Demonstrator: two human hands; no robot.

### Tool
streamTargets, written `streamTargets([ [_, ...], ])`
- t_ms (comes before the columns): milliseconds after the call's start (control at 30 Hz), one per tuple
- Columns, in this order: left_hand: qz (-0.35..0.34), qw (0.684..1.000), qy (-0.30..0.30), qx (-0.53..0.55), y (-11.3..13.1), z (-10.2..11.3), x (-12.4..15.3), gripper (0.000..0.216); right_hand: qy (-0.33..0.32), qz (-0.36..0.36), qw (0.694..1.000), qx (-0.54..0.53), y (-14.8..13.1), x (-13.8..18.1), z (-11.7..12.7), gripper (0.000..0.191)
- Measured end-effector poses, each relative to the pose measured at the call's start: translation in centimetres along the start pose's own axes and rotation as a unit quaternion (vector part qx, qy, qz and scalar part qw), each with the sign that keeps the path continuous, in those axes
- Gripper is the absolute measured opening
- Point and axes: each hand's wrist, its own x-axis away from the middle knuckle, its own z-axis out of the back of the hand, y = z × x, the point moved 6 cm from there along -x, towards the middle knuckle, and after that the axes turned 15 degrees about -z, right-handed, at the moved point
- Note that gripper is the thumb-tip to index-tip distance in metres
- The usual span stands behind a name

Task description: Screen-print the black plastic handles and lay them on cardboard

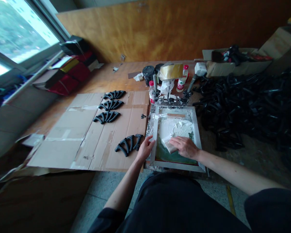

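A screen printing frame [155,139] with a pale metal rim lies flat in a clamp stand in front of me. White paste [181,127] is smeared over the upper part of its green mesh [184,158]. My right hand [184,147] is closed on a pale, flat scraper [169,146], pressed against the mesh at the edge of the paste. At the frame's left edge, my left hand [146,148] grips the rim; some of its fingers are hidden. Just left of that hand, several black curved handle-like parts [128,144] lie on cardboard [87,152].
Farther back on the cardboard are rows of similar black parts [108,116]. A large heap of them [232,106] covers the right side. Behind the frame stand clamp posts [191,84], a red-capped bottle [181,81] and a black tub [148,74]. An open carton [235,68] sits back right.
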Motion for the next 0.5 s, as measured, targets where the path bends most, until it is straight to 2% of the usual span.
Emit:
streamTargets([
  [67,0.002,1.0,-0.002,-0.002,-0.1,0.0,0.0,0.057,-0.02,-0.008,1.0,-0.019,0.1,0.1,0.1,0.031],
  [167,-0.003,1.0,-0.021,0.018,0.5,0.1,0.0,0.061,-0.005,-0.091,0.995,-0.035,1.2,-2.8,2.1,0.025],
  [300,-0.016,0.994,-0.028,0.101,3.9,1.1,0.4,0.074,0.078,-0.19,0.979,-0.011,3.7,-7.9,6.8,0.055],
  [333,-0.019,0.992,-0.017,0.121,5.0,1.5,0.4,0.072,0.098,-0.206,0.974,-0.007,4.9,-8.5,8.2,0.056],
  [400,-0.028,0.986,0.019,0.163,7.6,2.4,0.3,0.063,0.149,-0.243,0.958,-0.018,8.2,-8.3,11.1,0.048],
  [467,-0.051,0.976,0.058,0.203,10.3,3.0,-0.5,0.059,0.199,-0.297,0.933,-0.04,12.2,-6.5,13.3,0.034],
  [500,-0.073,0.97,0.081,0.219,11.8,3.4,-1.1,0.058,0.208,-0.325,0.922,-0.046,14.0,-5.3,13.6,0.031],
])
